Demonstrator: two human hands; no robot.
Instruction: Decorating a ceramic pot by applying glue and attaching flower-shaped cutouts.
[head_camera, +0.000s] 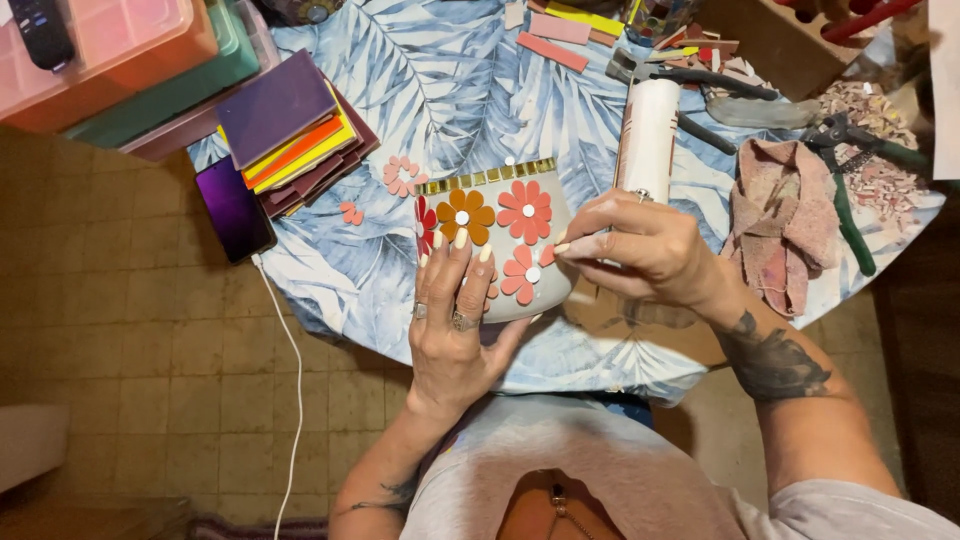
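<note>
A grey pot (545, 225) lies on its side at the near edge of the table, with a band of small gold tiles at its rim and red, orange and pink tile flowers stuck on it. My left hand (452, 320) cups the pot from below, fingers spread up over the flowers. My right hand (640, 250) pinches at a pink flower (522, 274) on the pot's side. Whether a small piece sits between the fingertips is hidden.
A round table with a blue leaf-print cloth (450, 90). A stack of coloured tile sheets (290, 130), a phone (233, 207) on a white cable, loose pink flowers (402, 175), a white tube (648, 135), a pink rag (785, 215), green-handled nippers (850, 190), plastic bins (130, 60).
</note>
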